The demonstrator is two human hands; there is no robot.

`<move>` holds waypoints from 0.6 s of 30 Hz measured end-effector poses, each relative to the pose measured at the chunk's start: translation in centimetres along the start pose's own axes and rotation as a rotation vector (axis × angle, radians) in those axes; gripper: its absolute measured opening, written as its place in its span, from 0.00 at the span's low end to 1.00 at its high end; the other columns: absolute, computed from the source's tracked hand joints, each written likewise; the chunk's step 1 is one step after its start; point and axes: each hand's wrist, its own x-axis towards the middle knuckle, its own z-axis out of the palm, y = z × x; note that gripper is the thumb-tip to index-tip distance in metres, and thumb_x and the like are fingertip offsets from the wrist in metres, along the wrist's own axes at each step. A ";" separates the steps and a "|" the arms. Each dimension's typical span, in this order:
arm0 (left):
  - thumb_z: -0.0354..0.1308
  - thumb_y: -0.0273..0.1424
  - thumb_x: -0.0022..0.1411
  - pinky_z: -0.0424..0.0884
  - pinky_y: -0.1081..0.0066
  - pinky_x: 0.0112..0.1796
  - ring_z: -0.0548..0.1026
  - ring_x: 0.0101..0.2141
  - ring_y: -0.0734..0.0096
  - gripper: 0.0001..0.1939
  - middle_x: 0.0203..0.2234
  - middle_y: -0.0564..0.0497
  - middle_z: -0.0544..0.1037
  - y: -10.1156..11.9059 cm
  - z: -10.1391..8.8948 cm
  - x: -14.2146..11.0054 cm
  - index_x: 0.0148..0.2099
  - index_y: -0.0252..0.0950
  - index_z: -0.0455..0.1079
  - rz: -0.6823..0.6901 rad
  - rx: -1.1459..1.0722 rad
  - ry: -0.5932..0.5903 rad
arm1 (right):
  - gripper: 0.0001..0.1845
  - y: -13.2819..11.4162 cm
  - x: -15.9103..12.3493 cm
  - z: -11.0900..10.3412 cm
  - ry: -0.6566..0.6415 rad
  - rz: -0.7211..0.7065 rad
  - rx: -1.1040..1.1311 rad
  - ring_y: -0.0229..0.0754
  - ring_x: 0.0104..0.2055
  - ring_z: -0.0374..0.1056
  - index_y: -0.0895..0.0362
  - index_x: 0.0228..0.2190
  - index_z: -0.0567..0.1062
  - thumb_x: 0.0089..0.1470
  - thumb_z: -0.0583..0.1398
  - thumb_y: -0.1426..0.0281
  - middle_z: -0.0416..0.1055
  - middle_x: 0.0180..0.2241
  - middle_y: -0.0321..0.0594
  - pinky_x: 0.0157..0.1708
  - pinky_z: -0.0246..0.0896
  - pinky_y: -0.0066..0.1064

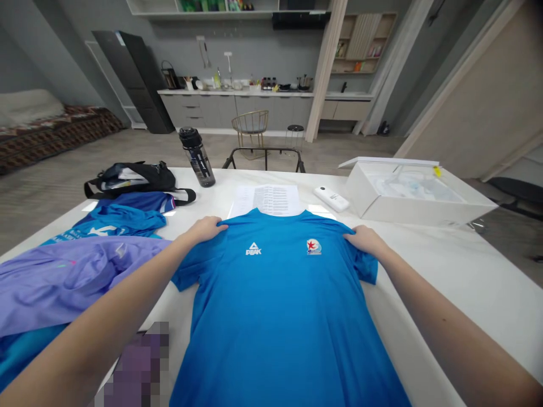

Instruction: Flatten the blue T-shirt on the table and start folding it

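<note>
While a blue T-shirt is spread front up over a white table, the left hand pinches one shoulder and the right hand pinches the other, fingers closed on the cloth. Printed papers lie just beyond the collar. A gentle, even outward pull, with both shoulders level, should smooth the chest; the drooping sleeves probably need straightening too.

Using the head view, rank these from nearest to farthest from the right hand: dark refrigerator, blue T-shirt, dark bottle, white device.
1. Blue T-shirt: held by the right hand.
2. White device: just beyond, on the table.
3. Dark bottle: standing farther left.
4. Dark refrigerator: across the room, far left.
</note>
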 end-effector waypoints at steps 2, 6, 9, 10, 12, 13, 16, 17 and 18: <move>0.44 0.48 0.71 0.70 0.63 0.45 0.77 0.48 0.51 0.24 0.47 0.40 0.80 0.4 0.1 -0.6 0.51 0.38 0.73 -0.092 -0.013 0.077 | 0.23 0.1 -0.6 0.0 0.088 0.020 -0.001 0.59 0.47 0.75 0.58 0.46 0.77 0.63 0.53 0.56 0.77 0.45 0.57 0.40 0.67 0.41; 0.36 0.49 0.73 0.71 0.61 0.41 0.78 0.45 0.48 0.27 0.42 0.38 0.80 2.0 -0.3 -0.3 0.55 0.39 0.69 -0.188 0.037 0.196 | 0.24 -1.3 -0.3 -0.3 0.275 0.055 0.009 0.59 0.47 0.74 0.57 0.53 0.71 0.67 0.47 0.57 0.77 0.45 0.58 0.41 0.67 0.43; 0.36 0.50 0.73 0.71 0.59 0.40 0.79 0.44 0.45 0.28 0.42 0.36 0.79 2.5 -0.8 1.3 0.56 0.39 0.68 -0.162 0.114 0.204 | 0.25 -2.1 1.1 -0.7 0.352 0.022 -0.027 0.60 0.47 0.74 0.57 0.52 0.71 0.68 0.46 0.57 0.77 0.44 0.59 0.41 0.66 0.44; 0.36 0.50 0.73 0.71 0.58 0.40 0.79 0.44 0.44 0.28 0.42 0.35 0.79 2.4 -0.9 1.9 0.56 0.39 0.68 -0.155 0.134 0.198 | 0.25 -2.2 1.6 -0.7 0.365 -0.008 -0.050 0.61 0.47 0.74 0.57 0.52 0.71 0.69 0.45 0.57 0.77 0.44 0.59 0.41 0.66 0.44; 0.36 0.50 0.73 0.72 0.57 0.40 0.78 0.44 0.43 0.28 0.42 0.34 0.79 1.9 -0.9 3.0 0.56 0.39 0.69 -0.152 0.162 0.182 | 0.25 -2.0 2.5 -0.4 0.361 -0.069 -0.094 0.60 0.46 0.74 0.57 0.53 0.72 0.69 0.45 0.56 0.77 0.44 0.58 0.41 0.66 0.44; 0.36 0.50 0.73 0.72 0.57 0.40 0.78 0.44 0.43 0.28 0.43 0.34 0.79 1.5 -0.8 3.4 0.56 0.38 0.69 -0.155 0.169 0.174 | 0.25 -1.8 2.9 -0.2 0.351 -0.084 -0.108 0.60 0.46 0.74 0.57 0.53 0.72 0.69 0.45 0.56 0.77 0.44 0.57 0.42 0.66 0.44; 0.37 0.51 0.72 0.72 0.58 0.42 0.78 0.45 0.45 0.29 0.44 0.35 0.79 0.7 -0.3 3.8 0.55 0.39 0.69 -0.161 0.153 0.162 | 0.28 -0.7 3.2 0.5 0.336 -0.045 -0.119 0.59 0.46 0.74 0.57 0.52 0.73 0.68 0.46 0.52 0.77 0.43 0.57 0.42 0.66 0.44; 0.38 0.53 0.71 0.72 0.58 0.42 0.78 0.46 0.45 0.29 0.44 0.35 0.79 0.4 -0.1 3.7 0.55 0.39 0.69 -0.157 0.137 0.164 | 0.29 -0.3 3.1 0.7 0.335 -0.018 -0.118 0.60 0.46 0.74 0.57 0.51 0.73 0.67 0.46 0.50 0.77 0.43 0.58 0.42 0.66 0.44; 0.38 0.54 0.71 0.72 0.58 0.43 0.78 0.47 0.46 0.30 0.45 0.36 0.79 0.2 0.1 3.5 0.55 0.40 0.69 -0.151 0.119 0.169 | 0.30 0.2 3.0 0.9 0.339 0.008 -0.114 0.60 0.46 0.74 0.57 0.50 0.74 0.67 0.47 0.49 0.77 0.42 0.58 0.41 0.66 0.44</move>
